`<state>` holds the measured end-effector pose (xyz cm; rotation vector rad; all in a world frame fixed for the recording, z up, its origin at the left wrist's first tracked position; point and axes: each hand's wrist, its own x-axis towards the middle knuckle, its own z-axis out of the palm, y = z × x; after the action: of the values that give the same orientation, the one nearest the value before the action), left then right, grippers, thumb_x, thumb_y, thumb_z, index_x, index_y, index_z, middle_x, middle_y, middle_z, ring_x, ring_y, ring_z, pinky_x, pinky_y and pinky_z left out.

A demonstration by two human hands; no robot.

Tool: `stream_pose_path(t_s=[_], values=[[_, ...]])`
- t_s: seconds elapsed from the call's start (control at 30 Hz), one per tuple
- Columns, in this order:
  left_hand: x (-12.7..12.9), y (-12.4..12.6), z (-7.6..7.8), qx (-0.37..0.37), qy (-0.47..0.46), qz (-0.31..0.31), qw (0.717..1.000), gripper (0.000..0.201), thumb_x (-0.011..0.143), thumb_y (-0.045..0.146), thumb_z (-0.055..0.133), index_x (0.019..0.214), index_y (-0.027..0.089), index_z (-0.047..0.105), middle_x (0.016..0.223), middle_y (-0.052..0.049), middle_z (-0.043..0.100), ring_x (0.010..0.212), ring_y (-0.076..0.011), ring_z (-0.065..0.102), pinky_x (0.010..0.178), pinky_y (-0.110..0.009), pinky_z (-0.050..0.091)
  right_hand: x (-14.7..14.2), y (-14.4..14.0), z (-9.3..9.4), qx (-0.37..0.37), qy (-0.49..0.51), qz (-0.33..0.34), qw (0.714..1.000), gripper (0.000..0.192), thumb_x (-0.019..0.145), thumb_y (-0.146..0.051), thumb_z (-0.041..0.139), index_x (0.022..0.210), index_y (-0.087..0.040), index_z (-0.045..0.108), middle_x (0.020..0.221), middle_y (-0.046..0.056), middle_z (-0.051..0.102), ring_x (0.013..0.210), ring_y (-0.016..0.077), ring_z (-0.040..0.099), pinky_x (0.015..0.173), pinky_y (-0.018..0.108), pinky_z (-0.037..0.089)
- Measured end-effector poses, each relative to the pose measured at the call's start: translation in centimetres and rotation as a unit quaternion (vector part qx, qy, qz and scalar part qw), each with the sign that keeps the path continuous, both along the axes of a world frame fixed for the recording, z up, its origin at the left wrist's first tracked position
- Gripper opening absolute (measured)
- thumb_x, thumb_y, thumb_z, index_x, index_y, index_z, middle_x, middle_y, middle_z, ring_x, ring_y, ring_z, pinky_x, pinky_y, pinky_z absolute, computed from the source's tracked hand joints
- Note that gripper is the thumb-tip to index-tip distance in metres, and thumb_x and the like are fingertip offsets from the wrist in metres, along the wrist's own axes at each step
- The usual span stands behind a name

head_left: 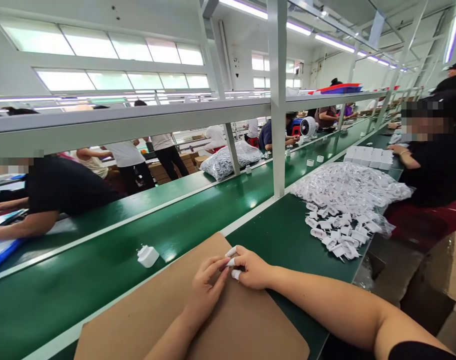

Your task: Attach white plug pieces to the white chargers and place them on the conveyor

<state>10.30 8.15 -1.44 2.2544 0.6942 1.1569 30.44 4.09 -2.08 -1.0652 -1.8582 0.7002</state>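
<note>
Head view: both hands meet over the brown board (145,320); left hand (205,290) fingers pinch a white fingertip cover (236,274) on the right hand (252,270), whose fingers curl loosely; the white charger (147,256) lies left, nearer the left hand.

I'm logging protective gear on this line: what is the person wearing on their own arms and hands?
Both forearms are bare. The right hand has white finger cots on at least three fingertips. The left hand shows no glove; whether any of its fingertips is covered cannot be told. A dark short sleeve shows at the right upper arm. No watch or wristband is visible.
</note>
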Motion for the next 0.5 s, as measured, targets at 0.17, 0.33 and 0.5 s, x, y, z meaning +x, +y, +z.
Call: stream_pose_path(t_s=[0.17, 0.33, 0.5], values=[[0.08, -0.18, 0.29, 0.017, -0.005, -0.038, 0.999, 0.024, 0.100, 0.027, 0.062, 0.119, 0.029, 0.076, 0.114, -0.007, 0.073, 0.106, -0.0209, 0.071, 0.092, -0.034, 0.061, 0.04, -0.13, 0.09, 0.009, -0.027, 0.012, 1.000, 0.014, 0.084, -0.012, 0.067, 0.093, -0.021, 0.075, 0.116, 0.009, 0.058, 0.120, 0.0233, 0.062, 0.101, 0.039, 0.055], [0.01, -0.58, 0.52, -0.008, 0.024, -0.064, 0.998, 0.027, 0.099, 0.028, 0.064, 0.124, 0.029, 0.074, 0.116, -0.008, 0.074, 0.108, -0.0223, 0.070, 0.094, -0.036, 0.061, 0.07, -0.12, -0.37, 0.041, -0.052, 0.032, 0.997, 0.013, 0.080, -0.011, 0.066, 0.088, -0.019, 0.071, 0.113, 0.009, 0.058, 0.120, 0.0253, 0.062, 0.099, 0.042, 0.056], [-0.03, -0.44, 0.15, -0.054, 0.042, -0.064, 0.996, 0.025, 0.101, 0.035, 0.062, 0.122, 0.028, 0.075, 0.116, -0.007, 0.075, 0.109, -0.0224, 0.071, 0.096, -0.037, 0.060, 0.05, -0.12, -0.74, 0.049, -0.050, 0.028, 0.997, 0.008, 0.083, -0.017, 0.070, 0.076, -0.019, 0.065, 0.110, 0.009, 0.058, 0.117, 0.0253, 0.064, 0.096, 0.041, 0.057]])
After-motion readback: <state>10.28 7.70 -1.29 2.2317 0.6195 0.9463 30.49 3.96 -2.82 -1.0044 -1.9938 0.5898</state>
